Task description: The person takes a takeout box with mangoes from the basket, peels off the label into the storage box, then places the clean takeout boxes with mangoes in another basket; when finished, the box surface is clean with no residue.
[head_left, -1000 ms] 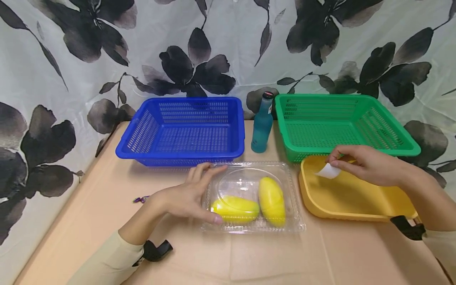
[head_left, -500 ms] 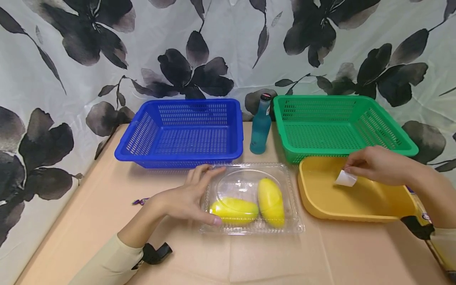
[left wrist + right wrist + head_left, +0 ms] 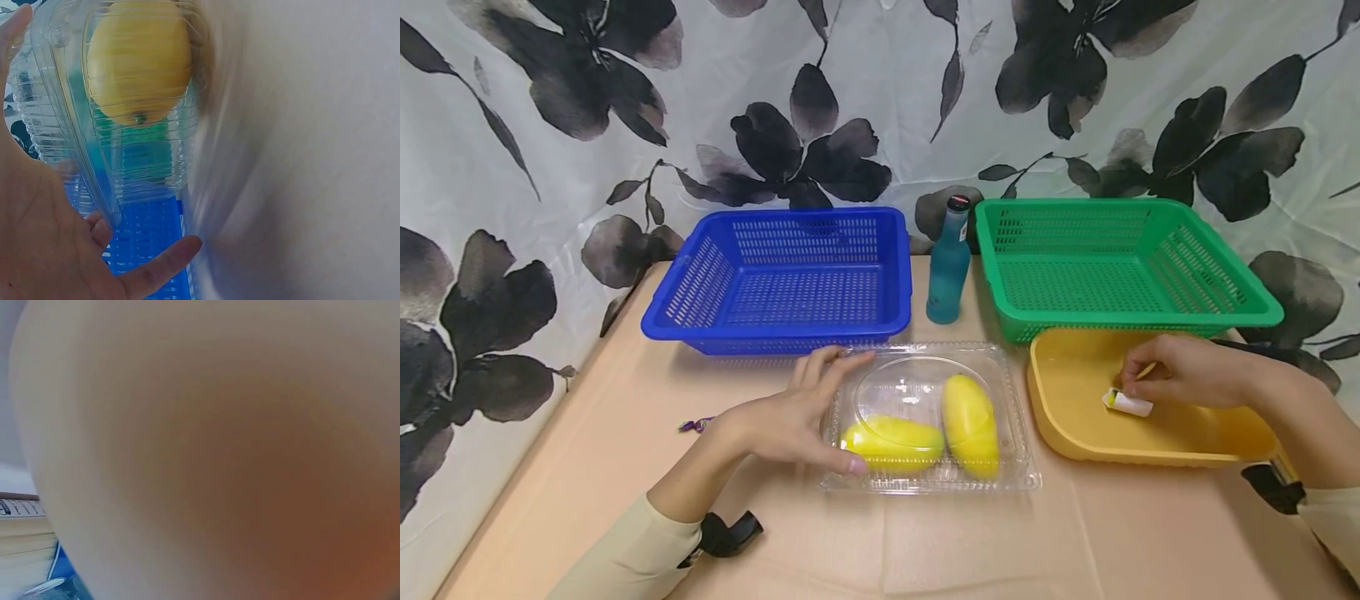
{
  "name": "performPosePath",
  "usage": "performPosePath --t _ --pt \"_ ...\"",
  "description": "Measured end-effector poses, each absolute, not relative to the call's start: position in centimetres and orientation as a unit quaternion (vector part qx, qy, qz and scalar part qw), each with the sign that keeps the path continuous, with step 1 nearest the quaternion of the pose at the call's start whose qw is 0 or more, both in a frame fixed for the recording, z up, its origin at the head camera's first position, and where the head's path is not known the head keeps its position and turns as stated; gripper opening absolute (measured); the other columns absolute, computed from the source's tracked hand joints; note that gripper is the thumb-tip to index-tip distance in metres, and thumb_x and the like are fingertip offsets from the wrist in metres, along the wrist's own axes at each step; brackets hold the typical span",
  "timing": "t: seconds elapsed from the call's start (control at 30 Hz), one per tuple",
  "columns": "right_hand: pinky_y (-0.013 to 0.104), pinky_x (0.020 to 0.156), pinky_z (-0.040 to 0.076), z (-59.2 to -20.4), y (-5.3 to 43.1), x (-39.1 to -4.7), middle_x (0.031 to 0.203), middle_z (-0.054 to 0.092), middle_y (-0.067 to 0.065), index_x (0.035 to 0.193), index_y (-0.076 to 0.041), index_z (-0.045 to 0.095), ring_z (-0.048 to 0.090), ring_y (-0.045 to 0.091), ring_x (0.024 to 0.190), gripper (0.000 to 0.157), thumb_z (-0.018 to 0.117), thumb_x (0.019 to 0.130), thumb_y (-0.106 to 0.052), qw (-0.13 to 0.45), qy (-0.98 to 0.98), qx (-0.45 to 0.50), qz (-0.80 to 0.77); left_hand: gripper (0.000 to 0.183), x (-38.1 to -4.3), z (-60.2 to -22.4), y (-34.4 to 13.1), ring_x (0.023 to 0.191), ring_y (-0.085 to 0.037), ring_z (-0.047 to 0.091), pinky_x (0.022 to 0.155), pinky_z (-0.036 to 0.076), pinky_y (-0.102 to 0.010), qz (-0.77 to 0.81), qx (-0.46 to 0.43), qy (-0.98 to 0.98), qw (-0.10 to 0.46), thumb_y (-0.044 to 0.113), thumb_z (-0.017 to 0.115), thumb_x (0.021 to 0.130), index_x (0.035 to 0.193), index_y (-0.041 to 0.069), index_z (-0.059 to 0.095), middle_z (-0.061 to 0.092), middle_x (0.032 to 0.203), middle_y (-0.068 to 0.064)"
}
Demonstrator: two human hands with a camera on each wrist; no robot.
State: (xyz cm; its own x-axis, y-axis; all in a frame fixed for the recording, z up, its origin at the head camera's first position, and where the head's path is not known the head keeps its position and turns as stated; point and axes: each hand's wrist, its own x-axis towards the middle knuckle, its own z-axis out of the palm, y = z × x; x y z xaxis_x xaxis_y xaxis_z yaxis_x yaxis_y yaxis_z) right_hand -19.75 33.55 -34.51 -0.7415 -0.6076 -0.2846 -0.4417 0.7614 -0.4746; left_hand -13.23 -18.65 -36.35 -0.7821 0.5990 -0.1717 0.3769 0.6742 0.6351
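Observation:
Two yellow mangoes [image 3: 891,443] lie inside a clear plastic clamshell box [image 3: 917,358] at the middle of the table. My left hand [image 3: 790,421] holds the box's left side, thumb at the front part and index finger along the back edge. In the left wrist view a mango [image 3: 140,59] shows through the ribbed plastic, and one finger stretches out below the box. My right hand [image 3: 1187,371] pinches a small curled white slip [image 3: 1129,404] with a yellow-green patch, low over the yellow tray [image 3: 1075,442]. A blurred close surface fills most of the right wrist view, hiding that hand.
Behind the box stand a blue basket [image 3: 808,333], a blue-green bottle [image 3: 949,275] and a green basket [image 3: 1135,321]. A small purple-wrapped piece [image 3: 695,424] lies by my left wrist. Beyond the table hangs a flowered cloth [image 3: 917,100].
My right hand has moved rightward, then lower over the yellow tray with the white slip. The slip has turned and now shows a yellow-green patch. My left hand stays on the box.

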Motion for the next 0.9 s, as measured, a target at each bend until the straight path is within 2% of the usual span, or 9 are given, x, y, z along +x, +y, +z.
performPosePath --t 0.13,0.27,0.53,0.8,0.9 --pt "0.020 0.082 0.056 -34.4 33.5 -19.7 0.104 0.067 -0.007 0.097 -0.021 0.068 0.066 0.001 0.098 0.014 0.076 0.093 -0.032 0.254 0.903 -0.282 -0.201 0.124 -13.2 -36.4 -18.7 0.152 -0.034 -0.005 0.112 0.022 -0.077 0.298 0.274 0.896 0.183 0.066 0.086 0.069 0.161 0.046 0.006 -0.005 0.167 -0.010" --pt "0.021 0.085 0.057 -34.2 33.4 -19.5 0.104 0.067 -0.007 0.101 -0.018 0.068 0.070 0.013 0.103 0.024 0.080 0.090 -0.036 0.266 0.905 -0.270 -0.193 0.124 -13.2 -36.4 -18.7 0.152 -0.035 -0.005 0.112 0.022 -0.077 0.295 0.275 0.897 0.181 0.067 0.085 0.069 0.161 0.046 0.006 -0.005 0.167 -0.010" --pt "0.034 0.094 0.055 -34.3 32.9 -18.8 0.109 0.065 -0.010 0.110 -0.020 0.069 0.065 0.022 0.109 0.045 0.085 0.079 -0.048 0.255 0.920 -0.263 -0.142 0.124 -13.2 -36.3 -18.7 0.152 -0.035 -0.004 0.112 0.022 -0.077 0.294 0.276 0.897 0.181 0.067 0.085 0.069 0.161 0.046 0.006 -0.005 0.167 -0.010" --pt "0.058 0.100 0.050 -33.9 33.0 -18.0 0.130 0.065 0.008 0.129 -0.006 0.064 0.060 0.041 0.122 0.066 0.087 0.079 -0.043 0.263 0.919 -0.249 -0.157 0.124 -13.2 -36.3 -18.7 0.151 -0.035 -0.003 0.113 0.022 -0.077 0.300 0.278 0.895 0.177 0.066 0.086 0.068 0.162 0.044 0.007 -0.003 0.166 -0.012" --pt "0.057 0.101 0.050 -33.8 32.7 -17.7 0.134 0.064 0.010 0.132 -0.005 0.063 0.059 0.041 0.125 0.072 0.086 0.078 -0.047 0.226 0.929 -0.254 -0.148 0.124 -13.1 -36.3 -18.7 0.151 -0.035 -0.004 0.112 0.022 -0.077 0.300 0.278 0.895 0.179 0.066 0.086 0.069 0.162 0.044 0.007 -0.004 0.167 -0.012"
